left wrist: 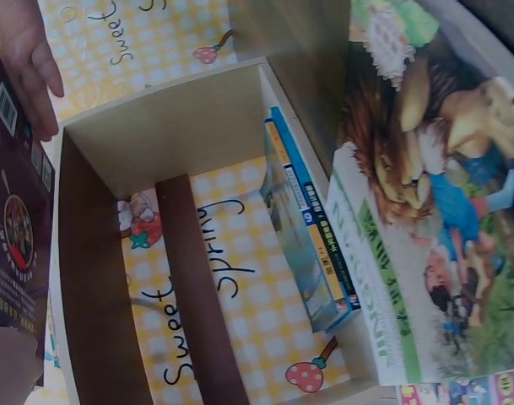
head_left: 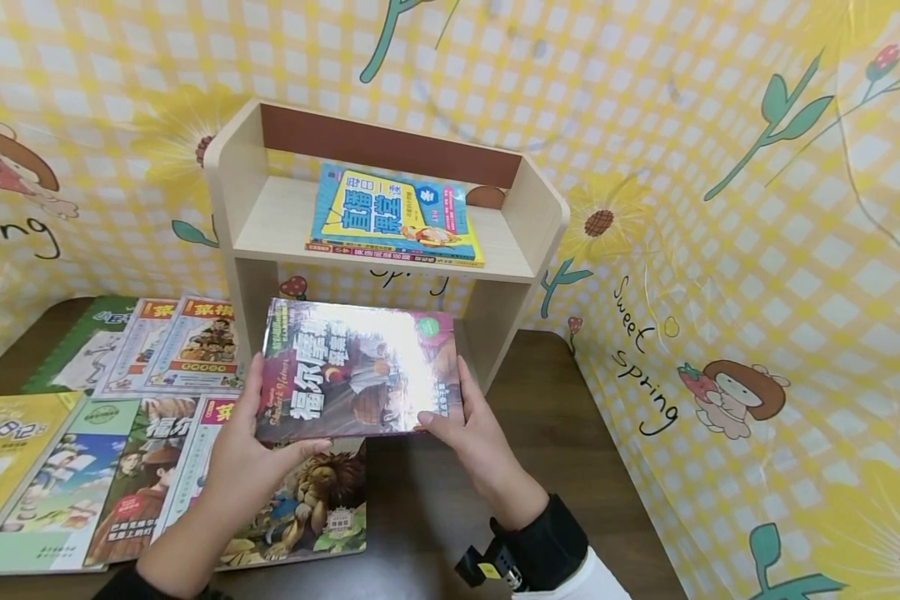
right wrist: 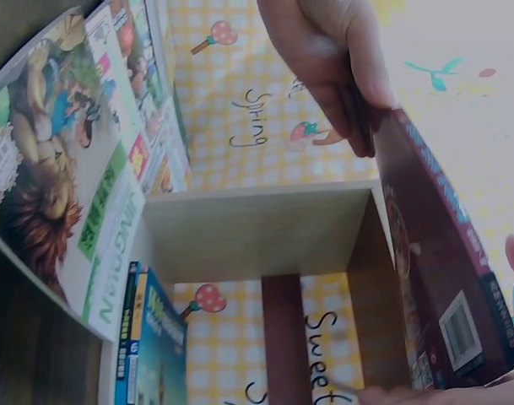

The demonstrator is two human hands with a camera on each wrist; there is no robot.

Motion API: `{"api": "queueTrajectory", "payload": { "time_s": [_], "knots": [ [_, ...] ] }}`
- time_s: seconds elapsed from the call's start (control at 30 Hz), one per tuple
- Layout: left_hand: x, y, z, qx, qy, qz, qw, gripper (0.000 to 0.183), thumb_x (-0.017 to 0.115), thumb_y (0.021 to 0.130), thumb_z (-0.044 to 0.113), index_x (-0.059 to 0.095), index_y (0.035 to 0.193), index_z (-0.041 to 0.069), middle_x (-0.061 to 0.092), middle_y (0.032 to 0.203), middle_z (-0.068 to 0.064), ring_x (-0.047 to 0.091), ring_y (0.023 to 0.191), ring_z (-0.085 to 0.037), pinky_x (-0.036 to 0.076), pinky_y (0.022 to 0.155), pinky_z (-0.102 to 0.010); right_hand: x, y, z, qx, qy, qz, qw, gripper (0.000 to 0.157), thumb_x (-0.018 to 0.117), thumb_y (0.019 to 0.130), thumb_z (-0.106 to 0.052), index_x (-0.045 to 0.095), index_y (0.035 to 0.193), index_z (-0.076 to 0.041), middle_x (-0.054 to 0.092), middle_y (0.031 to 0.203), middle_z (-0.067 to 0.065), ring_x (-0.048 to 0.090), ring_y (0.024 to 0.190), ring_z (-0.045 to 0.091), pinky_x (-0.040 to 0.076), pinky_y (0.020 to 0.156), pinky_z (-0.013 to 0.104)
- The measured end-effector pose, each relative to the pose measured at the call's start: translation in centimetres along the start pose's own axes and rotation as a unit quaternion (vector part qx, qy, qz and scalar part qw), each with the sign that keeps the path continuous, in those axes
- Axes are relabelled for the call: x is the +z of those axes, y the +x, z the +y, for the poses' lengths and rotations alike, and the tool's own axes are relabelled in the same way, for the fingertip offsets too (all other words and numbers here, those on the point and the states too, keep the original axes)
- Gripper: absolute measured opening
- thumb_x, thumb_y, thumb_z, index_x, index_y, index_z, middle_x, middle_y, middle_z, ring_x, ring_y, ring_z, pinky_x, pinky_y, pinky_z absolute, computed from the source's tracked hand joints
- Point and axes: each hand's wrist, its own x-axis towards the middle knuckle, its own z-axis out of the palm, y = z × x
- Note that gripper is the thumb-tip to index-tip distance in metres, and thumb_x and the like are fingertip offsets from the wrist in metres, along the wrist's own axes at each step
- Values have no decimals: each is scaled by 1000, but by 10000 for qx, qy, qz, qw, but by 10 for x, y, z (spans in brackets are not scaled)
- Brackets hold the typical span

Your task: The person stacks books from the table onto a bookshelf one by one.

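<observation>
A glossy purple-brown book (head_left: 360, 367) is held up in front of the small wooden shelf (head_left: 543, 221), its shiny cover facing up. My left hand (head_left: 247, 454) grips its left side, thumb over the lower edge. On the right side my right hand (head_left: 480, 433) holds it, thumb on the cover. The dark back cover (right wrist: 425, 261) with a barcode shows in the right wrist view. Inside the lower compartment, a few thin books (left wrist: 311, 224) lie on the bottom; the held book hides them in the head view.
Blue and yellow books (head_left: 393, 212) lie stacked on the upper shelf. Several books and magazines cover the table's left side, including a yellow book (head_left: 15, 458) and a lion-cover book (head_left: 318, 508). Patterned cloth (head_left: 645, 275) hangs behind and at the right.
</observation>
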Motion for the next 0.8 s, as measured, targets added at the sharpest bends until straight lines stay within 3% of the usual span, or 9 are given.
{"api": "queueTrajectory", "payload": {
  "time_s": [0.13, 0.2, 0.33, 0.47, 0.57, 0.8],
  "knots": [
    [-1, 3, 8, 101, -60, 20, 9999, 122, 85, 74, 24, -7, 153, 38, 7, 160, -16, 14, 142, -47, 21, 105, -69, 2, -3, -6, -224, 29, -198, 9995, 106, 71, 86, -3, -8, 155, -15, 11, 160, 14, 42, 131, 26, 45, 96, 22],
    [-2, 5, 12, 114, -102, -34, 9999, 122, 85, 75, 24, -9, 152, 37, 8, 161, -14, 20, 141, -46, 26, 105, -66, 2, -3, -9, -360, -103, -247, 9990, 110, 73, 84, -2, -9, 155, -19, 13, 160, 11, 42, 132, 28, 46, 95, 23],
    [-5, 12, 21, 174, -98, -145, 9997, 124, 84, 75, 25, -12, 152, 36, 8, 161, -14, 23, 139, -46, 30, 103, -64, -1, 0, -16, -637, -655, -185, 9956, 112, 75, 83, -4, -8, 155, -24, 16, 159, 6, 40, 134, 26, 46, 95, 22],
    [-9, 23, 33, 347, 38, -199, 9992, 123, 83, 76, 28, -13, 153, 31, 6, 161, -16, 18, 141, -48, 25, 104, -68, -2, 7, -27, -812, -1032, -23, 9913, 111, 73, 84, -2, -9, 155, -23, 15, 159, 10, 36, 136, 25, 46, 93, 20],
    [-12, 36, 44, 469, 176, -202, 9985, 123, 83, 76, 31, -13, 154, 28, 7, 161, -16, 17, 141, -48, 24, 105, -68, -3, 16, -37, -867, -924, 96, 9919, 111, 70, 83, 6, -9, 155, -23, 13, 159, 10, 37, 135, 25, 47, 90, 19],
    [-16, 67, 64, 592, 112, -229, 9979, 125, 85, 74, 34, -10, 155, 24, 22, 157, -16, 36, 135, -43, 33, 106, -59, -8, 39, -57, -974, -686, 100, 9928, 108, 65, 85, 11, -11, 155, -22, 16, 159, 6, 47, 127, 25, 43, 97, 19]
  ]
}}
